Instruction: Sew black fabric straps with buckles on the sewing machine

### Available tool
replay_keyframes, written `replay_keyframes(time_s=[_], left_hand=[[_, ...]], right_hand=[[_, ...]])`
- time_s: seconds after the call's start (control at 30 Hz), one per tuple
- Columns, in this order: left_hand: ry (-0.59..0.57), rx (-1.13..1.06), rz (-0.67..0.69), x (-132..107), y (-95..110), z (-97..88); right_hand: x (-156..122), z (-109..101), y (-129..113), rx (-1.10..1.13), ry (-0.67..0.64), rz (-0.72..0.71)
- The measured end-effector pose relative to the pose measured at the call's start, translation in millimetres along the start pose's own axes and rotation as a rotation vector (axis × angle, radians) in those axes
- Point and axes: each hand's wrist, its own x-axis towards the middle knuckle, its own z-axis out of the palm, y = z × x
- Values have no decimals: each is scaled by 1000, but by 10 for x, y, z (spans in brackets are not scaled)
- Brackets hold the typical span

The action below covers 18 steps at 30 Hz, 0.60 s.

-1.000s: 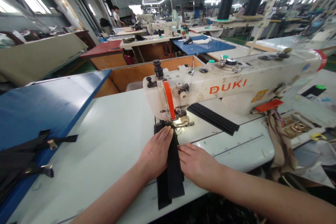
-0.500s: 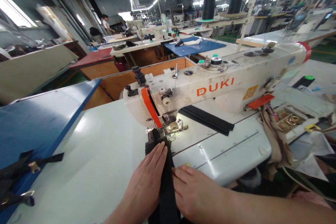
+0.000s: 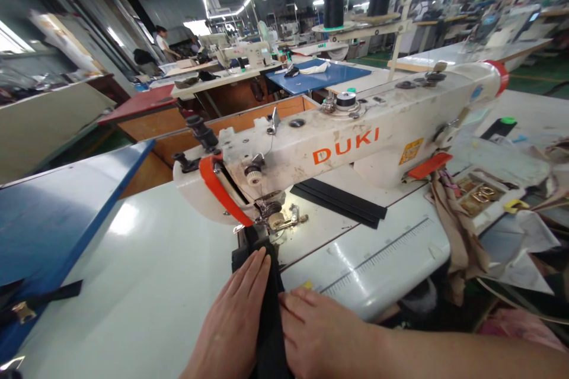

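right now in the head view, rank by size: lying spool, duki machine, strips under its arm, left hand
Largest to smallest:
1. Duki machine
2. left hand, cut off by the frame
3. strips
4. lying spool

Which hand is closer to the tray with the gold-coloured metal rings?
The right hand: its fingers are at the black strap, left of the tray and closer to the camera. The left hand lies on the strap, farther left.
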Motion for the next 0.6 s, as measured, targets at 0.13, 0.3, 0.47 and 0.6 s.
replay_keyframes(time_s=[0.13,0.3,0.47,0.6], left_hand=[[-7,-4,1,4,0,-9],[5,-2,7,-2,0,-9],[11,22,11,-7,17,-18],[-18,9,-2,7,29,-13]], right_hand=[[-9,6,0,2,-9,4],[-10,4,-11,2,10,9],[-5,-9,-1,-1,43,17],[-12,-12,11,9,31,15]])
